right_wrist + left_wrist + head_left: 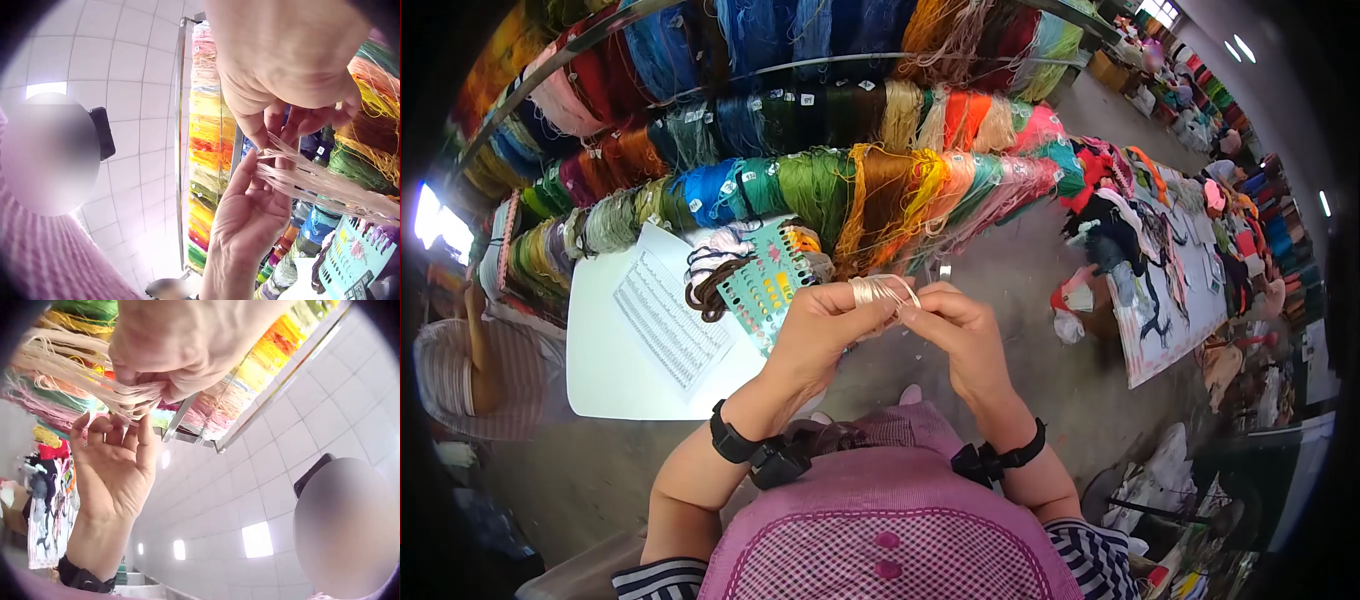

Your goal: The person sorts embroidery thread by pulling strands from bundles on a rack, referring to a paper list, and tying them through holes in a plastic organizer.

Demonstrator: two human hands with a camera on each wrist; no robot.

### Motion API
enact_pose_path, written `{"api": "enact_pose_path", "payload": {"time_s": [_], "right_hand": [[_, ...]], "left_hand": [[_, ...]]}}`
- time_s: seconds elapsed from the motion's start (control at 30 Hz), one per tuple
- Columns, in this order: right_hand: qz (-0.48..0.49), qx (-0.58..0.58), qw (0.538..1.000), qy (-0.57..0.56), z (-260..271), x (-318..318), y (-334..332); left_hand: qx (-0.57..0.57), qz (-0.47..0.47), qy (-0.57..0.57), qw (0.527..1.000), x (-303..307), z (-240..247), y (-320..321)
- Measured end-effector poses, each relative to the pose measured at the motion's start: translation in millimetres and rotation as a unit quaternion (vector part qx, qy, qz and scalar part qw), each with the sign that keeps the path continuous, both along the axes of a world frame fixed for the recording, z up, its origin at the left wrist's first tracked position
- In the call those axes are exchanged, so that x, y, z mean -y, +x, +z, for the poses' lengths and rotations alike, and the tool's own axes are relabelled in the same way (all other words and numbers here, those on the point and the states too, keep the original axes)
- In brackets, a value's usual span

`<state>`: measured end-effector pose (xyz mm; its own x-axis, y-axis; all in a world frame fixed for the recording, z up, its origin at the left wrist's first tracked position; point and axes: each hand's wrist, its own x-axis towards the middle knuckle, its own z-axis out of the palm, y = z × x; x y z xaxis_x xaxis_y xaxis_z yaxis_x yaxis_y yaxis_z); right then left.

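Both hands meet in front of the apron, working on a bundle of pale cream thread [876,291]. In the head view my left hand [820,325] holds it, with strands crossing its fingers. My right hand [962,335] pinches a loop of the same thread between thumb and forefinger. The left wrist view shows the strands [119,397] gathering between the two hands' fingertips and hanging loose away from them. The right wrist view has the bundle [319,184] fanning out past the fingers, whose inner sides are partly hidden.
Racks of colourful thread skeins [780,190] stand ahead. Left of the hands, a white table [600,370] bears a printed sheet [670,320] and a teal card [765,285] with thread samples. Another table [1150,350] with piled thread stands right. Part of another person [480,380] shows far left.
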<state>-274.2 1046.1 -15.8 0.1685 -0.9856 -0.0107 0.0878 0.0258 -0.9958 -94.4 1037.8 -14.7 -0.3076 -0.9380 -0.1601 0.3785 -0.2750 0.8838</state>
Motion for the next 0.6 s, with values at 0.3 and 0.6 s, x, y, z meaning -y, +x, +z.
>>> {"api": "enact_pose_path", "payload": {"time_s": [0.3, 0.6], "right_hand": [[0.006, 0.176, 0.979, 0.098, -7.7, -8.6, -9.8], [-0.018, 0.177, 0.982, 0.058, -4.5, -14.6, -15.7]], "left_hand": [[-0.179, -0.001, 0.121, 0.976, -2.2, 8.4, -5.4], [-0.079, -0.035, 0.064, 0.994, -6.2, 11.3, -15.9]]}}
